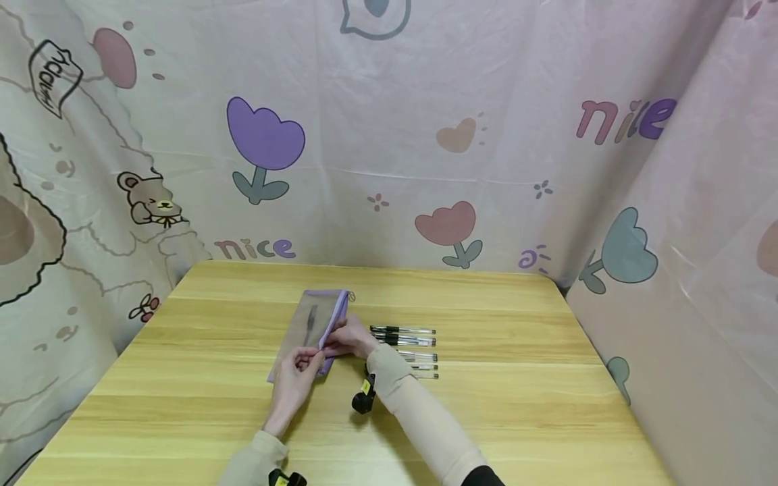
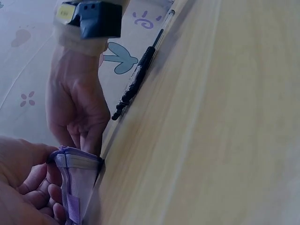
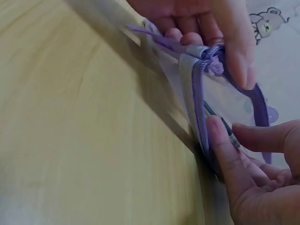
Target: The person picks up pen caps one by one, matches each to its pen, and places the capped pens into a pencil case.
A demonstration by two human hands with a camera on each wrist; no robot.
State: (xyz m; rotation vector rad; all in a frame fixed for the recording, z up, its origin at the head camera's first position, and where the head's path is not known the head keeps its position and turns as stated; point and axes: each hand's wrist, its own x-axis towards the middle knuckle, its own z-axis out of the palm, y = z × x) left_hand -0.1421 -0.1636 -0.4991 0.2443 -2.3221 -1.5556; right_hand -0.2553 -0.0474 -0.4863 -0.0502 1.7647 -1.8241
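Observation:
A mesh zip pouch (image 1: 298,331) with purple trim lies on the table, a pen (image 1: 312,318) showing through its mesh. My left hand (image 1: 296,374) pinches the pouch's near corner by the zipper's end (image 3: 214,66), and the mouth gapes there. My right hand (image 1: 351,337) reaches into this mouth from the right. In the right wrist view its thumb and forefinger tips (image 3: 214,125) pinch about the end of the pen (image 3: 233,138). The left wrist view shows the right hand (image 2: 79,103) with its fingertips hidden behind the pouch edge (image 2: 79,154).
Several black-gripped clear gel pens (image 1: 413,341) lie in a row right of the pouch, partly behind the right forearm (image 1: 419,418). Each wrist bears a black camera (image 1: 363,399). A printed curtain (image 1: 377,155) hangs around the wooden table (image 1: 516,405).

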